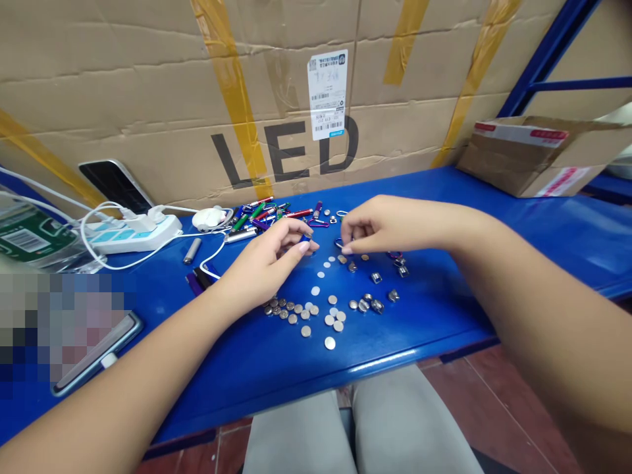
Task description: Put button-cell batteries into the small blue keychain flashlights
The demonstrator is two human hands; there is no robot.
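Note:
My left hand [279, 255] is over the middle of the blue table, its fingers curled together around something small and blue that I cannot make out clearly. To its right, my right hand [368, 227] has its fingers pinched at a small blue ring-shaped piece [338, 243], mostly hidden by the fingertips. Several round silver button cells [306, 331] lie below my hands, with small white discs [316, 291] in a line above them. Small metal parts [376, 278] are scattered at the right. Behind my left hand is a pile of coloured metal tubes [257, 212].
A white power strip [135, 236] with cables and a leaning phone [116, 183] are at the back left. Another phone [99, 352] lies at the left edge. A large cardboard box [162, 99] stands behind; an open small box [518, 158] sits back right.

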